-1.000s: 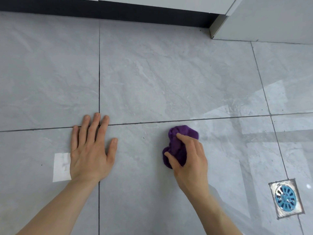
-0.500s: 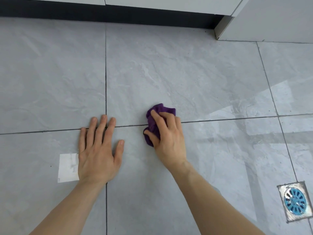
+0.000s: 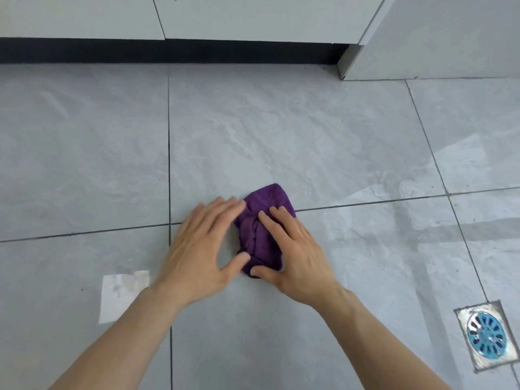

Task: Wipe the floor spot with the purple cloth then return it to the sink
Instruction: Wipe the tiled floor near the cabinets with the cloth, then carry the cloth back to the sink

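Note:
A bunched purple cloth [image 3: 264,220] lies on the grey floor tiles, over a grout line near the middle of the view. My right hand [image 3: 298,254] presses down on its right side, with fingers on top and the thumb tucked at its near edge. My left hand [image 3: 202,249] is blurred, with fingers spread. Its fingertips and thumb touch the cloth's left edge. No floor spot can be made out. The sink is out of view.
A square metal floor drain with a blue grate [image 3: 486,334] sits at the near right. White cabinet fronts [image 3: 225,15] above a black kickboard [image 3: 168,53] run along the far edge. A bright window reflection [image 3: 122,296] lies on the tile at the left.
My left hand left its flat rest on the floor and moved right to the cloth. My right hand, which had carried the cloth left and away from me, now presses it beside the left hand.

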A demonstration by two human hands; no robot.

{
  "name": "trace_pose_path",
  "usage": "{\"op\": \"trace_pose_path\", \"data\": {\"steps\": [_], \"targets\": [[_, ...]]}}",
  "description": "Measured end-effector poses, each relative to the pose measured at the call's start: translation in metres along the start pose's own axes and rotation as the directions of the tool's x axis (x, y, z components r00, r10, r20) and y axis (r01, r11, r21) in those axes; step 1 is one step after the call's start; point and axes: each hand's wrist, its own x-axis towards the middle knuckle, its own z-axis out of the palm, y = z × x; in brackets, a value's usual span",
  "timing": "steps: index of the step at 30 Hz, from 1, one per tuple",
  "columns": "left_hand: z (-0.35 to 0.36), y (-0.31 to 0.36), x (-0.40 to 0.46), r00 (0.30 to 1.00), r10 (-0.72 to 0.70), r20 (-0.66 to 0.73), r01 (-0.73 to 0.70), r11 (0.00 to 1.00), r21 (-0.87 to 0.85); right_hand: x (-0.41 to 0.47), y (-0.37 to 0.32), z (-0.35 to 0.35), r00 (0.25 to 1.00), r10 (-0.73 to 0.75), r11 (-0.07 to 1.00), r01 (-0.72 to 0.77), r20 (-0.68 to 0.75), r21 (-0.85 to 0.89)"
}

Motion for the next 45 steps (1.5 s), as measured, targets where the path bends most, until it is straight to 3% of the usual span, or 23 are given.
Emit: {"op": "trace_pose_path", "data": {"steps": [2, 4, 7, 10, 12, 19, 22, 24, 34, 45], "targets": [[0.004, 0.017, 0.012, 0.982, 0.087, 0.169, -0.087, 0.996, -0.004, -0.002, 0.004, -0.004, 0.998, -0.050, 0.999, 0.051, 0.037, -0.013], [0.008, 0.024, 0.016, 0.978, 0.040, 0.206, -0.044, 0.999, 0.013, -0.002, 0.009, -0.008, 0.995, -0.072, 0.997, 0.072, 0.073, 0.005], [0.017, 0.029, 0.011, 0.995, 0.015, 0.097, -0.023, 0.997, 0.079, -0.004, 0.012, -0.016, 0.997, -0.032, 0.998, 0.028, 0.063, 0.053], [0.030, 0.035, 0.000, 0.999, 0.046, -0.024, -0.041, 0.981, 0.191, -0.010, 0.007, -0.013, 0.998, -0.040, 0.998, 0.042, -0.049, 0.046], [0.034, 0.041, -0.008, 0.999, -0.019, -0.027, 0.024, 0.979, 0.203, -0.014, 0.002, -0.008, 0.997, -0.035, 0.999, 0.038, -0.075, 0.038], [0.025, 0.056, -0.027, 0.964, -0.218, 0.152, 0.220, 0.976, 0.009, -0.032, -0.015, -0.002, 0.995, 0.034, 0.999, -0.033, 0.091, -0.005], [-0.003, 0.069, -0.025, 0.929, -0.251, 0.271, 0.268, 0.963, -0.026, -0.039, -0.030, -0.025, 0.983, 0.088, 0.996, -0.092, 0.161, 0.020], [-0.028, 0.082, -0.025, 0.923, -0.264, 0.281, 0.288, 0.957, -0.047, -0.045, -0.042, -0.050, 0.978, 0.146, 0.988, -0.152, 0.147, 0.032], [-0.221, 0.198, -0.039, 0.911, -0.310, 0.271, 0.349, 0.931, -0.107, -0.098, -0.149, -0.241, 0.977, 0.212, 0.977, -0.213, 0.022, 0.024], [-0.577, 0.454, -0.062, 0.968, -0.240, 0.080, 0.243, 0.969, -0.035, -0.181, -0.334, -0.614, 0.974, 0.092, 0.995, -0.096, -0.206, -0.007]]}}
